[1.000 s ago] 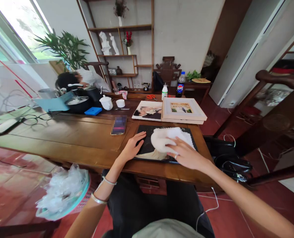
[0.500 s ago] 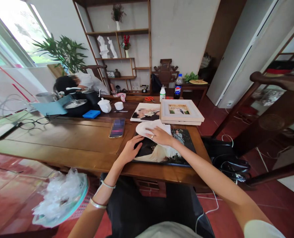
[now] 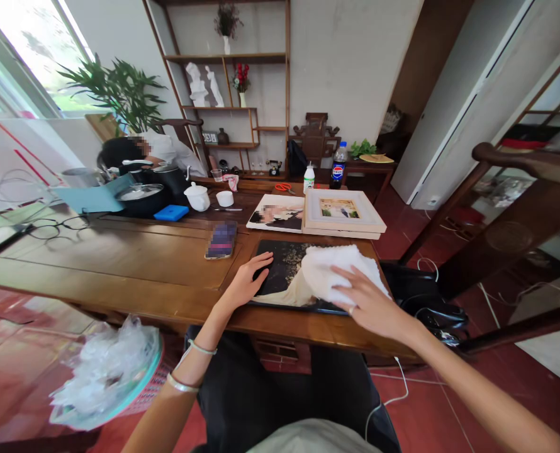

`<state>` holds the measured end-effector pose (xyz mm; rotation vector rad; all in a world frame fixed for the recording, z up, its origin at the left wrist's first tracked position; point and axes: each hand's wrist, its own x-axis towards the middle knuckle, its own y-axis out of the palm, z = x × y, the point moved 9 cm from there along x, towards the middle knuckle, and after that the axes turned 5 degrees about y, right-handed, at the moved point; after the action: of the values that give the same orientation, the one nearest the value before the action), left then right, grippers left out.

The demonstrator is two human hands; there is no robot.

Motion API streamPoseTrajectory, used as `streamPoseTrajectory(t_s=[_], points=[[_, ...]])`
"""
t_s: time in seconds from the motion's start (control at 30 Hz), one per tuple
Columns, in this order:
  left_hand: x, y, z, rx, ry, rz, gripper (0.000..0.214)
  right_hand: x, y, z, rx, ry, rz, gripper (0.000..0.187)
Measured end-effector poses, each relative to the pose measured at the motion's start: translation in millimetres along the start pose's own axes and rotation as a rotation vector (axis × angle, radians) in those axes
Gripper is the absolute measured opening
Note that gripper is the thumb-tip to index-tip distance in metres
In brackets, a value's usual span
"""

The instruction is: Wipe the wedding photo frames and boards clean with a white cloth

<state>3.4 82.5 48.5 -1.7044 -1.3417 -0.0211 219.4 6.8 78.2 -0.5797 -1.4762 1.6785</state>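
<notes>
A dark photo panel point(image 3: 280, 267) lies flat near the table's front edge, with part of a pale dress showing in its picture. My right hand point(image 3: 367, 299) presses a white cloth point(image 3: 339, 261) onto its right half, fingers somewhat spread over the fabric. The cloth hides much of the picture there. At the panel's left edge rests my left hand point(image 3: 246, 283), thumb and fingers apart, holding nothing. Just behind the panel are a flat photo print point(image 3: 275, 212) and a white-framed picture point(image 3: 345, 211) on top of another pale frame or board.
A phone point(image 3: 221, 240) lies left of the panel. Farther back stand a white teapot point(image 3: 197, 197), a cup point(image 3: 224, 199), a white bottle point(image 3: 309, 179) and a cola bottle point(image 3: 339, 167). A basket of plastic bags point(image 3: 105, 371) stands on the floor. Someone leans at the far left.
My right hand has swept the white cloth from the panel's upper left to its right side, uncovering the dark left part. My left hand stays at the left edge.
</notes>
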Motion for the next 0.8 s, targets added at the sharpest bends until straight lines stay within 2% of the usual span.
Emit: streamPoseTrajectory(t_s=[0.1, 0.2, 0.27, 0.33, 0.47, 0.57, 0.67, 0.8], points=[[0.2, 0.7, 1.0, 0.001, 0.004, 0.002, 0.034, -26.4, 1.4, 43.9, 0.064, -0.129, 0.059, 0.026], [0.3, 0.9, 1.5, 0.002, 0.001, 0.005, 0.034, -32.1, -0.9, 55.9, 0.122, -0.223, 0.049, 0.018], [0.2, 0.4, 0.7, 0.005, 0.000, 0.007, 0.033, -21.1, -3.2, 39.6, 0.125, -0.210, 0.004, 0.019], [0.2, -0.3, -0.9, 0.010, 0.000, 0.008, 0.033, -1.8, -3.8, 11.3, 0.095, -0.155, -0.039, 0.024], [0.3, -0.8, -3.5, 0.016, -0.006, 0.021, 0.034, 42.7, -2.1, -49.2, 0.024, 0.002, -0.085, 0.034], [0.2, -1.0, -4.5, 0.011, -0.005, 0.026, 0.034, 63.7, -0.9, -76.8, -0.006, 0.117, -0.098, 0.041], [-0.3, -1.2, -4.2, 0.007, 0.000, 0.018, 0.034, 63.7, -2.3, -72.4, 0.001, 0.113, -0.103, 0.040], [-1.0, -0.9, -2.3, 0.004, 0.002, 0.004, 0.033, 31.2, -3.8, -28.0, 0.072, 0.013, -0.030, 0.029]])
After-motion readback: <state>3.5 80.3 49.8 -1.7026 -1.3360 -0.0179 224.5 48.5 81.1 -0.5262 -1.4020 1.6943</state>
